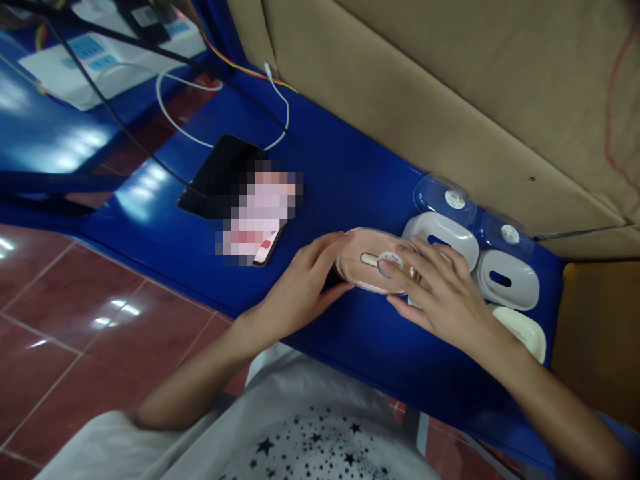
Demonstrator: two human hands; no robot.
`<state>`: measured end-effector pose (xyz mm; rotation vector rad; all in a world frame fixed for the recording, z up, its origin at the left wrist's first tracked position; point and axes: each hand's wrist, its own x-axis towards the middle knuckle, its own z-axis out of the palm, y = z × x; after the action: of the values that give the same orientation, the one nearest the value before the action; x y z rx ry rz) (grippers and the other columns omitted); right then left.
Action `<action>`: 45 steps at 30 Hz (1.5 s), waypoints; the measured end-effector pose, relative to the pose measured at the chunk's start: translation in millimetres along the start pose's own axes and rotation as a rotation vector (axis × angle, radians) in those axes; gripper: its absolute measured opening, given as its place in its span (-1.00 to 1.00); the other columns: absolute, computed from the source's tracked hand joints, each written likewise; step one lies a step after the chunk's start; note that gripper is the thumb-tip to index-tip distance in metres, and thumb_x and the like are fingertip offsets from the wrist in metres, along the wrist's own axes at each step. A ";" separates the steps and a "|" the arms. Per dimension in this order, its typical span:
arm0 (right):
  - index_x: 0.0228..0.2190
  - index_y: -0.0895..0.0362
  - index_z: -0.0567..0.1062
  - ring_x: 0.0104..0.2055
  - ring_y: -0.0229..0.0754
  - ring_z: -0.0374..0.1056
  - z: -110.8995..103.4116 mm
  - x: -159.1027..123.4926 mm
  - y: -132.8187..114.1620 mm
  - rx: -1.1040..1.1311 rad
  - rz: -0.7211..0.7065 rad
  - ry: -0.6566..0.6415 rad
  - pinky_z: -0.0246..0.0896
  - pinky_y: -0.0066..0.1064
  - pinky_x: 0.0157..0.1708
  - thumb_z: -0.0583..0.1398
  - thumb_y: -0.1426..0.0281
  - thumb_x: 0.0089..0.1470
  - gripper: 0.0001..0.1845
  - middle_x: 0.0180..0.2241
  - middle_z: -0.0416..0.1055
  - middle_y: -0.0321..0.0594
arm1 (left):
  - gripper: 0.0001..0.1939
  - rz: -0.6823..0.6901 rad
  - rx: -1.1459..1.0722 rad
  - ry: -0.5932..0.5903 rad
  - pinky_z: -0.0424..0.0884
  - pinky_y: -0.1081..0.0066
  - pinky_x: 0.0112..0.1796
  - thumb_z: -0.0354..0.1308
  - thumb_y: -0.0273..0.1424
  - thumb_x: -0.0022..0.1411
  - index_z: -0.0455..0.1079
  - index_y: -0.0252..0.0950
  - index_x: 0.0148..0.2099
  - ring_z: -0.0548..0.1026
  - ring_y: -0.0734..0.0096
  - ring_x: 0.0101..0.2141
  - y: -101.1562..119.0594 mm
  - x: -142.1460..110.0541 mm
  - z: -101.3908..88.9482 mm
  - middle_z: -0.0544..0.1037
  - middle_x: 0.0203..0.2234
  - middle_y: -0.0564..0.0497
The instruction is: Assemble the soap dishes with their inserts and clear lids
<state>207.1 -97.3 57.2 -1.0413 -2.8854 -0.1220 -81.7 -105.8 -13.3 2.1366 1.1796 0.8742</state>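
A pink oval soap dish (357, 257) with a slot in its middle and a clear cover bearing a round white sticker is between my hands. My left hand (313, 270) grips its left end, thumb below and fingers along the edge. Fingers of my right hand (437, 287) curl over its right end, close to the sticker. Just behind the right hand lie white oval dishes (525, 280) with slots. A pale green dish (527, 330) is partly hidden by my right forearm. Clear oval covers (435, 197) with round stickers lie against the back.
On the blue table (345, 167) to the left lie a black tablet or phone (220, 173) and a second phone (267, 243) with a blurred screen. White cable (165, 110) loops behind them. A cardboard panel (425, 93) rises along the back. A brown box (595, 320) stands at the right end.
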 end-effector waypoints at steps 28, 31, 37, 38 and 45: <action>0.39 0.05 0.34 0.40 0.25 0.34 -7.0 14.6 7.3 0.106 -0.040 -0.036 0.37 0.16 0.29 0.28 0.28 0.40 -0.38 0.34 0.44 0.05 | -0.23 0.047 0.025 -0.025 0.42 -0.13 0.32 0.26 -0.37 0.52 -0.02 -0.12 0.59 0.34 -0.08 0.44 0.5 0.3 -1.2 0.32 0.45 -0.31; 0.46 0.03 0.25 0.41 0.26 0.32 -6.7 12.0 7.1 0.087 -0.048 -0.035 0.35 0.17 0.31 0.28 0.30 0.40 -0.30 0.38 0.41 0.03 | -0.21 0.046 0.028 -0.029 0.42 -0.15 0.31 0.27 -0.34 0.52 -0.04 -0.09 0.60 0.34 -0.10 0.43 -1.0 -0.7 -0.3 0.32 0.45 -0.31; 0.52 0.01 0.14 0.41 0.27 0.33 -6.9 10.2 10.9 0.090 -0.068 -0.018 0.37 0.16 0.29 0.28 0.32 0.40 -0.20 0.39 0.39 0.04 | -0.21 0.050 0.042 -0.030 0.43 -0.16 0.30 0.25 -0.33 0.54 -0.07 -0.08 0.61 0.35 -0.10 0.43 -1.4 -0.8 -0.3 0.31 0.46 -0.31; 0.52 0.02 0.14 0.40 0.27 0.34 -6.9 10.5 11.3 0.094 -0.071 -0.018 0.38 0.15 0.28 0.28 0.31 0.40 -0.20 0.39 0.40 0.04 | -0.21 0.054 0.042 -0.029 0.43 -0.15 0.30 0.25 -0.33 0.54 -0.07 -0.09 0.61 0.36 -0.10 0.42 -1.3 -0.5 -0.6 0.32 0.46 -0.31; 0.55 -0.01 0.06 0.44 0.27 0.29 -4.2 7.5 4.3 0.062 -0.051 -0.023 0.35 0.15 0.32 0.30 0.27 0.39 -0.12 0.41 0.38 0.02 | -0.25 0.044 0.048 -0.062 0.41 -0.15 0.32 0.23 -0.39 0.54 -0.02 -0.13 0.60 0.33 -0.12 0.44 0.4 -0.6 -1.1 0.29 0.47 -0.32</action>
<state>204.3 -89.6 62.3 -0.9661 -2.9171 -0.0229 -82.6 -106.3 -12.4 2.2198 1.1378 0.8005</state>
